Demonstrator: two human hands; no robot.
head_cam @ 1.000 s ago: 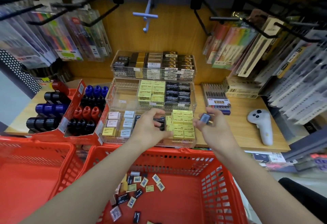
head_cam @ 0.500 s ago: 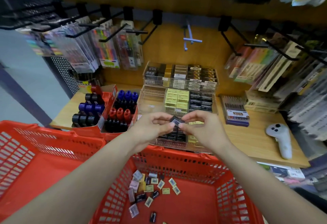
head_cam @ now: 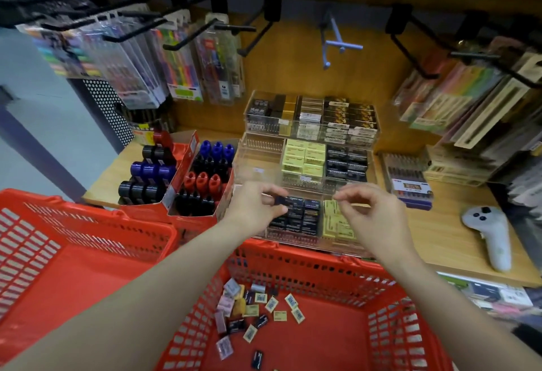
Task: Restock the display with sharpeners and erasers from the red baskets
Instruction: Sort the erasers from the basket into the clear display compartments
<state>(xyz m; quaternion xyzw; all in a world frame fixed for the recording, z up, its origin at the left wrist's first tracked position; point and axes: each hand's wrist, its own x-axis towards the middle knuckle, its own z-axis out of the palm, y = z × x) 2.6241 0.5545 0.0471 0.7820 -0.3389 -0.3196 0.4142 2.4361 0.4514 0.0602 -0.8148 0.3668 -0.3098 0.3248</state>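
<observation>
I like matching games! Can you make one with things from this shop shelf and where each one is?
Things:
1. black eraser
2. white controller
3. loose erasers
4. blue sharpeners

Places:
A. in the red basket
B. pinched in the left hand
C. in a red cardboard box
D. lying on the wooden shelf, far right

Pairs: 1-B, 2-D, 3-A, 4-C

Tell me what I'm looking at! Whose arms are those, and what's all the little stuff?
Those arms belong to a person wearing a camera on their head, so you see what they see, looking down. The left hand pinches a small black eraser. The right hand looks empty, fingers curled. Both hover over a clear tray on a wooden shelf, holding rows of black and yellow erasers. Beside it stand boxes of sharpeners. Below is a red basket with loose erasers waiting to go in the tray.
</observation>
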